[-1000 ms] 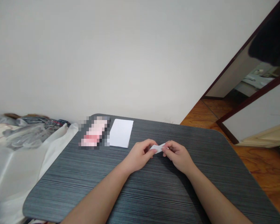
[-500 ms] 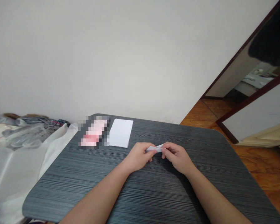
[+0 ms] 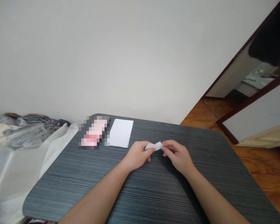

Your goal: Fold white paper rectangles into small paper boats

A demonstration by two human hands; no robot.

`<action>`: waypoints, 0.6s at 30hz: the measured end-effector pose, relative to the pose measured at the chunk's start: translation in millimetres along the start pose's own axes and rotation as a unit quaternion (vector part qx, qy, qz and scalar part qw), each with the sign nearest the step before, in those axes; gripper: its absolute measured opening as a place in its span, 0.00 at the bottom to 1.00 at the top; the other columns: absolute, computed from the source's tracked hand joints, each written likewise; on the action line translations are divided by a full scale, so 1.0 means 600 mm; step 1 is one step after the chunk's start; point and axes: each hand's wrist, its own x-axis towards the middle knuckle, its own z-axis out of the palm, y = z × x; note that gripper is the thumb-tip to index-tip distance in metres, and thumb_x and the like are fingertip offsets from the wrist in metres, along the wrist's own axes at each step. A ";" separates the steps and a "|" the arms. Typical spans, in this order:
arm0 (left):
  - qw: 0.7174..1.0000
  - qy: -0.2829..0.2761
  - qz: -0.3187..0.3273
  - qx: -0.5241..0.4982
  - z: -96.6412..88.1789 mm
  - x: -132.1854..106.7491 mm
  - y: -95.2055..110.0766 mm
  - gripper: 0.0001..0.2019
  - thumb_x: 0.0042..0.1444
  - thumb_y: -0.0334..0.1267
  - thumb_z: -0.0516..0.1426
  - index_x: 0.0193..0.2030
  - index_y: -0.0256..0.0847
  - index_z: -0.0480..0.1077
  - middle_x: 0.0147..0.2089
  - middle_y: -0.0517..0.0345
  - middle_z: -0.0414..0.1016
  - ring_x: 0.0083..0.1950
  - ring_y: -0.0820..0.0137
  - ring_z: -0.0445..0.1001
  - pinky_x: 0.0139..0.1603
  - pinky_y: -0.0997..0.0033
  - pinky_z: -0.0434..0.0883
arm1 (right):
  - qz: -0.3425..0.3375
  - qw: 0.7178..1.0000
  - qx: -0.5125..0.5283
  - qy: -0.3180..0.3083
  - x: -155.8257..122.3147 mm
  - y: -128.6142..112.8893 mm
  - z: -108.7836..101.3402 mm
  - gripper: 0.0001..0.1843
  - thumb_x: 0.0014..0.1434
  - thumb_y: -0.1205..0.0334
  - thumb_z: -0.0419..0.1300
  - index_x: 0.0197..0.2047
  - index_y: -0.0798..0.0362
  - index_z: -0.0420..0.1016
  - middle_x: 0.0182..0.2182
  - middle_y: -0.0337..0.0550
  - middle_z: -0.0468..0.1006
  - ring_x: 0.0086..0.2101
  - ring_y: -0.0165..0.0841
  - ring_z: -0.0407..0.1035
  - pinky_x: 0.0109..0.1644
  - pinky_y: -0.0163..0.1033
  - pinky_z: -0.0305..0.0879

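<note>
Currently clamping folded white paper (image 3: 152,146), below and right of frame centre over the worktop (image 3: 151,196), in the left hand (image 3: 136,156) and, by its right tip, in the right hand (image 3: 178,155). Might skew or tear it by pulling the hands apart unevenly.

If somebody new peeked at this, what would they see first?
Probably the small folded white paper near the middle of the dark table, pinched by the left hand, with the right hand at its right end. Next might come the bright white sheets lying farther back, to the left, and the pink, pixelated patch just left of them.
</note>
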 end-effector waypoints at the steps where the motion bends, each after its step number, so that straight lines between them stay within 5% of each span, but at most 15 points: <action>1: 1.000 0.001 0.002 0.000 0.000 0.000 0.000 0.16 0.58 0.46 0.49 0.32 0.37 0.72 0.20 0.61 0.70 0.21 0.75 0.65 0.23 0.78 0.59 | -0.014 1.000 -0.018 -0.006 0.000 -0.001 -0.002 0.06 0.58 0.59 0.57 0.36 0.52 0.73 0.38 0.46 0.75 0.24 0.29 0.69 0.28 0.37 0.68; 10: 1.000 0.012 0.014 0.014 -0.005 -0.001 0.004 0.18 0.58 0.47 0.48 0.31 0.37 0.72 0.21 0.61 0.70 0.22 0.75 0.65 0.24 0.77 0.59 | -0.059 0.996 -0.070 -0.019 0.003 -0.005 -0.007 0.13 0.58 0.61 0.56 0.46 0.48 0.76 0.42 0.47 0.75 0.28 0.32 0.70 0.32 0.38 0.70; 18: 1.000 0.022 0.019 -0.003 -0.002 -0.001 0.005 0.16 0.58 0.45 0.49 0.36 0.38 0.74 0.21 0.62 0.70 0.23 0.75 0.66 0.26 0.77 0.61 | -0.067 0.995 -0.068 -0.029 0.003 -0.003 -0.008 0.12 0.58 0.62 0.57 0.44 0.47 0.77 0.42 0.46 0.74 0.39 0.37 0.70 0.38 0.40 0.69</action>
